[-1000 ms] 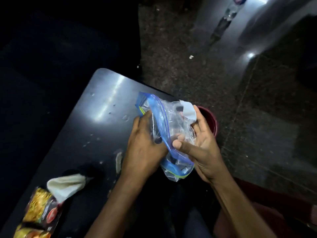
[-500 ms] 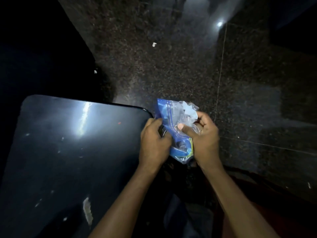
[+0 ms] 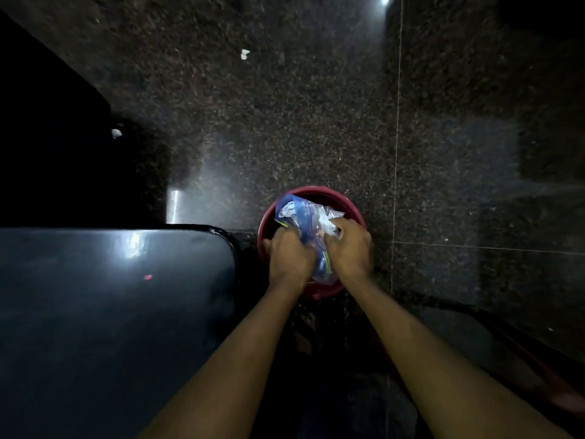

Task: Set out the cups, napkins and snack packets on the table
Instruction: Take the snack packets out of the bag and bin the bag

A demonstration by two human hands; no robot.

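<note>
Looking down, I see mostly dark speckled stone floor [image 3: 316, 122], glossy under a light, with a pale grout line running up it on my right. Next in size is the dark table [image 3: 110, 312], filling the lower left, its rounded corner ending just beside my left wrist. Beyond that corner, on the floor, sits a round red bucket [image 3: 354, 213], and both my arms reach out over it.

Between my hands is a crumpled clear plastic bag [image 3: 304, 213] with blue printing (what it holds I cannot make out). My left hand [image 3: 289, 258] is closed around the bag's left side, fingers curled tight over the plastic. My right hand [image 3: 349, 248] is clenched on its right side, with a white tuft of the bag sticking out past my knuckles. The bag bulges up between and beyond my fists, directly above the bucket's mouth and well clear of the table.

Two small white scraps [image 3: 244, 54] lie on the floor farther away.
</note>
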